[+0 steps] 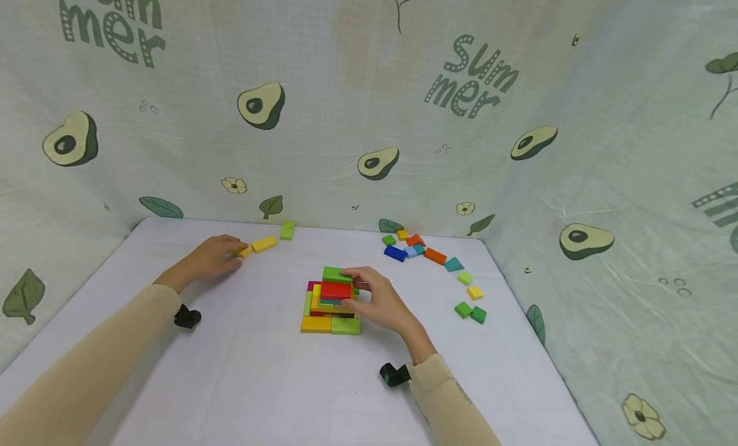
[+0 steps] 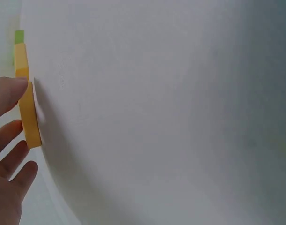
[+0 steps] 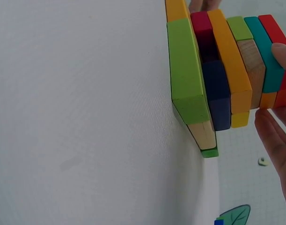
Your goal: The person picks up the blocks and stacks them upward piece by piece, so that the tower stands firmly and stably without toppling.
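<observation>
Near the table's back left, my left hand (image 1: 212, 259) pinches a yellow block (image 2: 30, 115) between thumb and fingers, its other fingers spread. A second yellow block (image 1: 264, 244) lies end to end with it, and a light green block (image 1: 287, 231) stands further back. At the table's middle rises a layered tower of coloured blocks (image 1: 316, 324), with a green block (image 1: 336, 275) on top and a red block (image 1: 336, 291) under it. My right hand (image 1: 380, 300) grips the tower's upper right side, thumb in front against the red layer and fingers behind.
Loose blocks lie in an arc at the back right, among them a blue block (image 1: 395, 253), an orange block (image 1: 435, 256) and a green block (image 1: 463, 309). The white table (image 1: 259, 382) meets printed cloth (image 1: 323, 113) at the back and sides.
</observation>
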Tool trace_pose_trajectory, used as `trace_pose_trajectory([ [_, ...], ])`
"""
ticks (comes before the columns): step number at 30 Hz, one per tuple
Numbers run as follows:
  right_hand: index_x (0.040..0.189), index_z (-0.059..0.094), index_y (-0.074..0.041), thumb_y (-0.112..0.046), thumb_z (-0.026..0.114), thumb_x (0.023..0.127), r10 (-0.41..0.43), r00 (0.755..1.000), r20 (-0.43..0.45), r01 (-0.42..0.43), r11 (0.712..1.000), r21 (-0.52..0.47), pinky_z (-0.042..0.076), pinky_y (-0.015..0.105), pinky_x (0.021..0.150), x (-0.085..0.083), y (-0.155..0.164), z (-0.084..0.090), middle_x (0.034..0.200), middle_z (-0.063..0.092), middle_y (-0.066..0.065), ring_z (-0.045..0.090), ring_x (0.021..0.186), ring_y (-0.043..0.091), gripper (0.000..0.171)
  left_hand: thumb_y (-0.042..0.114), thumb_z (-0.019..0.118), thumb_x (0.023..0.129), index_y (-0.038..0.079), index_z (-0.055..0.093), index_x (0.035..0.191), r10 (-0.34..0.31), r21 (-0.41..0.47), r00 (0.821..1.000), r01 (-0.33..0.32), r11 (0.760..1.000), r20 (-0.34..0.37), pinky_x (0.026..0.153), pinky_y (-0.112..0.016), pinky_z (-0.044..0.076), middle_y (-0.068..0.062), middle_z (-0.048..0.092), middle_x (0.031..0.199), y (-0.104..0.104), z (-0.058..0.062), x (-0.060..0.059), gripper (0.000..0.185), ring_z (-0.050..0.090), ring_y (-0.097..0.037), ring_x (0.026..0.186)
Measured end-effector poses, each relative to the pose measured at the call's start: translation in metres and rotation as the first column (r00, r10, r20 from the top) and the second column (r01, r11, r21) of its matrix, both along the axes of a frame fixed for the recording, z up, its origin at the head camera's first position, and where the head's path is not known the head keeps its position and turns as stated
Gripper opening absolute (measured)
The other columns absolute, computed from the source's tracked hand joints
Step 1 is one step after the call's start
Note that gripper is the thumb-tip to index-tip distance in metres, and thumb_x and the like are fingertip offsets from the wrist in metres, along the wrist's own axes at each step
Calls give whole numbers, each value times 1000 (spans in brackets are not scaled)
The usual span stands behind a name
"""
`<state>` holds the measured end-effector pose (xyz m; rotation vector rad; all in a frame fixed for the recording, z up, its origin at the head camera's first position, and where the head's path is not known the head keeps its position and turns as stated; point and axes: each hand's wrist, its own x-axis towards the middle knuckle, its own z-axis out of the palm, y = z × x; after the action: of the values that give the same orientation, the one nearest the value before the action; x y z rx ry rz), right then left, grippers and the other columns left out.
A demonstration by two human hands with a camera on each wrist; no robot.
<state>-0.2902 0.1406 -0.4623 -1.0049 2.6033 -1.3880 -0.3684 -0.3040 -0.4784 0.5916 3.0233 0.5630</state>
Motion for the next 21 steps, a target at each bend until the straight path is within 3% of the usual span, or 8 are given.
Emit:
trace_pose_trajectory([
  [10,147,59,-22,-20,81,97,7,1000,-8,-7,1000,9,53,43,111,0,0,1,146,59,-1,60,130,18,55,9,72,99,7,69,139,12,19,998,-10,1000,-57,103,-68,48,-27,62,134,-6,-5,9,39,58,-49,122],
  [17,148,59,-22,-20,81,97,9,1000,-17,-9,1000,7,53,44,111,1,0,1,146,59,0,60,130,19,55,-3,74,94,7,73,129,-39,35,998,41,999,-48,99,-62,53,-19,71,120,-4,0,22,36,65,-40,112],
  [21,147,59,-23,-21,81,97,8,1000,-15,-8,1000,5,53,44,111,1,0,1,146,59,-1,60,130,19,55,-1,77,93,9,75,127,-55,26,997,57,998,-49,95,-57,55,-12,74,113,-2,1,30,36,66,-34,105],
])
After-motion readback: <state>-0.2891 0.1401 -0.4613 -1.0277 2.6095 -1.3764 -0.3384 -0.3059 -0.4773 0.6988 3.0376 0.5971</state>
